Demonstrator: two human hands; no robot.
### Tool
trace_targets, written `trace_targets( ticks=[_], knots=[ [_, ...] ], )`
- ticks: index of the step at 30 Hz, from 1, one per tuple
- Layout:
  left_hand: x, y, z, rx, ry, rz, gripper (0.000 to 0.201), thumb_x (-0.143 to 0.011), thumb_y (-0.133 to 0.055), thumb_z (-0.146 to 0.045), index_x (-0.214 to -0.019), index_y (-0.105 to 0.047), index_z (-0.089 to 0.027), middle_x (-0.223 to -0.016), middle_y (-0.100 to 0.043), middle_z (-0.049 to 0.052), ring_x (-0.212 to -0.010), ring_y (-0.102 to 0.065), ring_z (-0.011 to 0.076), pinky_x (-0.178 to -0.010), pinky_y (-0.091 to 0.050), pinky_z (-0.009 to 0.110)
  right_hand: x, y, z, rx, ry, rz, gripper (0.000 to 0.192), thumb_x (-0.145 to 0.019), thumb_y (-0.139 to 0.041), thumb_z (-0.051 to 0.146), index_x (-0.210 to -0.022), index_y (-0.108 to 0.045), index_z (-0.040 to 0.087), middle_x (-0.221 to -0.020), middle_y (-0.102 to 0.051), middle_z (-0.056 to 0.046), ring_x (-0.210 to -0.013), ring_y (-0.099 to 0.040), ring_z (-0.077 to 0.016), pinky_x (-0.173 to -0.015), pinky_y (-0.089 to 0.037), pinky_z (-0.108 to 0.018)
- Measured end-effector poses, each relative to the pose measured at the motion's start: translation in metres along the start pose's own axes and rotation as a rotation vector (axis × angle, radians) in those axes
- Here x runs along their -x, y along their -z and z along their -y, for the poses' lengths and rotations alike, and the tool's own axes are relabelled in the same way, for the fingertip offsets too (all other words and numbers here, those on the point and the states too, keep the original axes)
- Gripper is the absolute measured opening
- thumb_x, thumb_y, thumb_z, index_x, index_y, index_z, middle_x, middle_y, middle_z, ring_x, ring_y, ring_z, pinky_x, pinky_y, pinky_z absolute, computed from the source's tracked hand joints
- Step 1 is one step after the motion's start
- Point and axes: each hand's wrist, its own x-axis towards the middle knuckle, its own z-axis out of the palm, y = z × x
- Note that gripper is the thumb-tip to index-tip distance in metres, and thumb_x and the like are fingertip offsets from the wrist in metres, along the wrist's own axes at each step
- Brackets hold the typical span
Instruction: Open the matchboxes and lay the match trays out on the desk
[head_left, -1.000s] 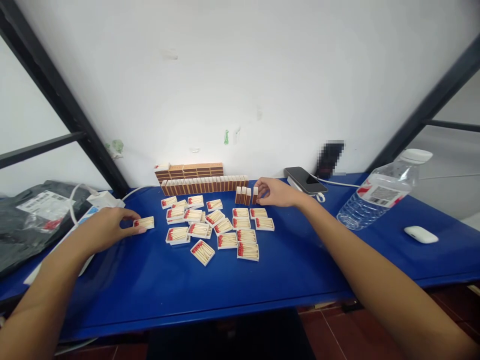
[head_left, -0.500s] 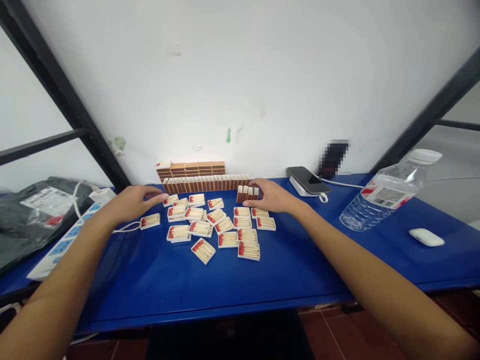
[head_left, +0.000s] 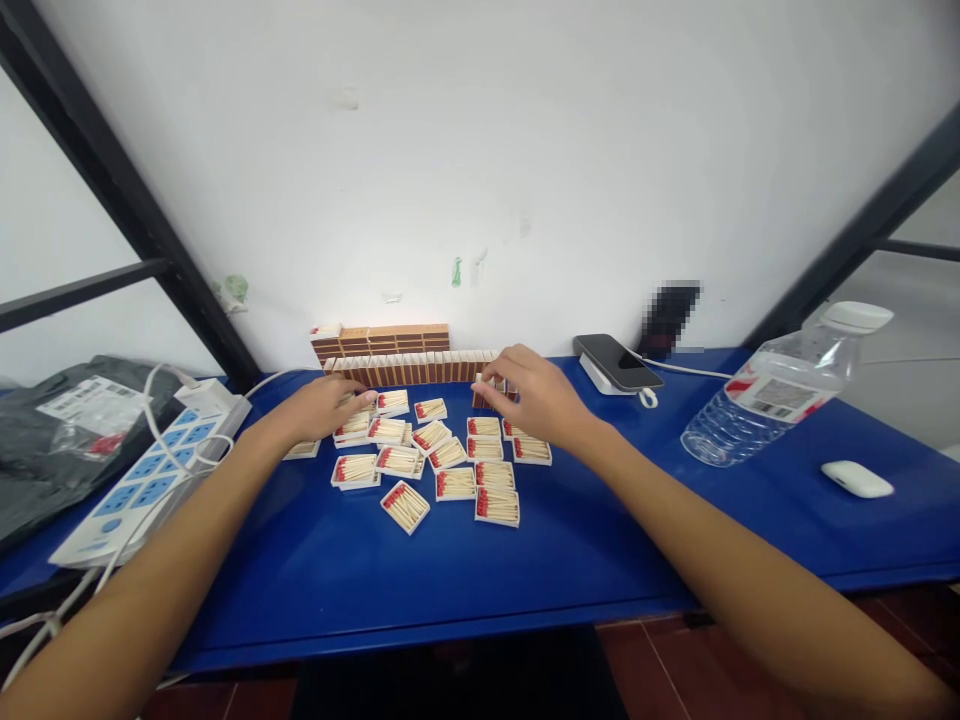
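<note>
My right hand (head_left: 536,395) is bent around the short row of matchboxes (head_left: 489,397), its fingers closed on the box at the left end. The hand covers most of that row. My left hand (head_left: 322,405) reaches over the left side of several open matchbox trays, thumb and forefinger apart, hovering by or touching a tray there. The trays, such as a tilted tray (head_left: 406,506) in front, hold red-headed matches. Behind both hands stands a long row of upright matchboxes (head_left: 412,370).
Stacked matchboxes (head_left: 390,342) stand against the wall. At left are a power strip (head_left: 150,480) with white cables and a dark plastic bag (head_left: 67,430). To the right are a phone (head_left: 619,362) on a white block, a water bottle (head_left: 772,390) and a white earphone case (head_left: 857,478).
My left hand has moved right, over the left trays, now covering part of the leftmost one. My right hand has shifted left and its fingers have closed at the short row's left end.
</note>
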Motion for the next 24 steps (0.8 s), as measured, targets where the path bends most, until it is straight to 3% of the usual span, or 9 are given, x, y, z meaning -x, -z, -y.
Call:
trace_targets(
  ticks=[2,4,8,10,12,15,24],
  knots=[
    [-0.001,-0.003,-0.001,0.002,-0.015,-0.029,0.072,-0.101,-0.030,-0.067,-0.120,-0.075,-0.014,-0.126,-0.075,0.017,-0.117,-0.068,0.0351,-0.102,-0.049,0.043,-0.005,-0.009,0.018,-0.122,0.022,0.069,0.023,-0.105,-0.055,0.038,-0.100,-0.068,0.020,-0.099,-0.070,-0.010,-0.099,-0.063,-0.0265,-0.086,-0.051,-0.041],
    [-0.002,-0.007,-0.002,0.005,-0.046,-0.070,0.068,-0.102,-0.032,-0.065,-0.120,-0.075,-0.015,-0.125,-0.075,0.016,-0.117,-0.067,0.0342,-0.103,-0.048,0.043,-0.017,-0.021,0.035,-0.247,0.048,0.194,0.028,-0.107,-0.051,0.041,-0.116,-0.067,0.020,-0.115,-0.070,-0.012,-0.111,-0.062,-0.0274,-0.094,-0.052,-0.043],
    [-0.001,-0.017,-0.002,0.007,-0.138,-0.130,0.064,-0.107,-0.026,-0.058,-0.116,-0.075,-0.017,-0.118,-0.075,0.015,-0.114,-0.065,0.0310,-0.104,-0.047,0.044,-0.055,-0.051,0.051,-0.296,0.076,0.443,0.056,-0.109,-0.037,0.055,-0.149,-0.049,0.018,-0.148,-0.056,-0.019,-0.137,-0.050,-0.0344,-0.110,-0.045,-0.054],
    [0.001,-0.021,-0.003,0.014,-0.156,-0.142,0.063,-0.108,-0.024,-0.056,-0.112,-0.075,-0.018,-0.112,-0.075,0.015,-0.110,-0.064,0.0306,-0.101,-0.048,0.045,-0.069,-0.067,0.048,-0.272,0.061,0.533,0.061,-0.109,-0.032,0.057,-0.151,-0.048,0.016,-0.150,-0.053,-0.021,-0.141,-0.045,-0.0371,-0.112,-0.042,-0.058],
    [0.004,-0.023,-0.007,0.042,-0.176,-0.135,0.061,-0.109,-0.024,-0.055,-0.106,-0.074,-0.018,-0.105,-0.074,0.014,-0.103,-0.063,0.0298,-0.096,-0.048,0.045,-0.076,-0.078,0.044,-0.260,0.059,0.595,0.059,-0.110,-0.027,0.056,-0.144,-0.054,0.015,-0.141,-0.059,-0.021,-0.134,-0.049,-0.0365,-0.110,-0.043,-0.056],
    [0.010,-0.022,-0.015,0.098,-0.212,-0.101,0.058,-0.109,-0.026,-0.054,-0.101,-0.073,-0.020,-0.098,-0.072,0.011,-0.098,-0.060,0.0281,-0.093,-0.047,0.044,-0.070,-0.082,0.043,-0.257,0.027,0.603,0.054,-0.111,-0.030,0.053,-0.141,-0.055,0.015,-0.129,-0.062,-0.020,-0.125,-0.054,-0.0347,-0.103,-0.046,-0.053],
    [0.029,-0.024,-0.046,0.167,-0.245,-0.039,0.055,-0.109,-0.033,-0.053,-0.114,-0.077,-0.021,-0.100,-0.066,0.011,-0.104,-0.059,0.0281,-0.095,-0.047,0.043,-0.031,-0.059,0.059,-0.136,-0.003,0.553,0.034,-0.111,-0.039,0.042,-0.125,-0.059,0.018,-0.119,-0.064,-0.016,-0.113,-0.056,-0.0305,-0.097,-0.047,-0.048]
  ],
)
